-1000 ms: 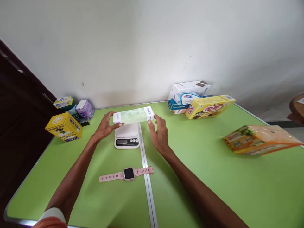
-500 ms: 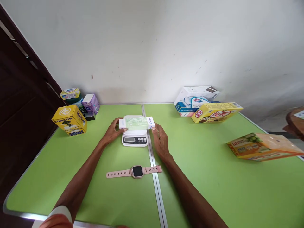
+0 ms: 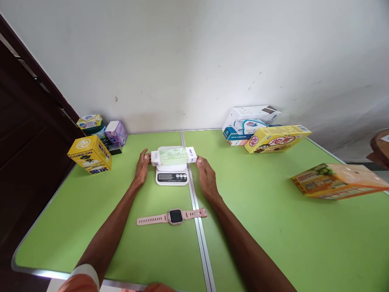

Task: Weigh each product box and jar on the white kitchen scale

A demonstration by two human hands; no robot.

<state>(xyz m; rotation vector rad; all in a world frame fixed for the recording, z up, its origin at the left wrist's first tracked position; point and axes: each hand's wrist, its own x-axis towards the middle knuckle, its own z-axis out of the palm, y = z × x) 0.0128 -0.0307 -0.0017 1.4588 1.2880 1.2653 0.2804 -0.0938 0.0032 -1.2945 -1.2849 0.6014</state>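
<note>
A long white and green box (image 3: 173,155) lies across the platform of a small white kitchen scale (image 3: 172,177) at the middle of the green table (image 3: 258,211). My left hand (image 3: 141,169) is at the box's left end, fingers stretched out, their tips at or just touching that end. At the right end, my right hand (image 3: 207,176) rests low with loose fingers, fingertips close to the box. Neither hand is wrapped round it. A pink smartwatch (image 3: 175,216) lies flat on the table nearer to me, between my forearms.
A yellow carton (image 3: 90,154), a purple box (image 3: 116,132) and other small boxes sit at the back left. Stacked white and blue boxes (image 3: 252,121) and a flat yellow box (image 3: 276,139) stand back right. An orange bag (image 3: 334,181) lies at right. A dark door (image 3: 24,134) borders the left.
The box came down from above the scale onto its platform. Both hands loosened from gripping its ends and sank toward the table.
</note>
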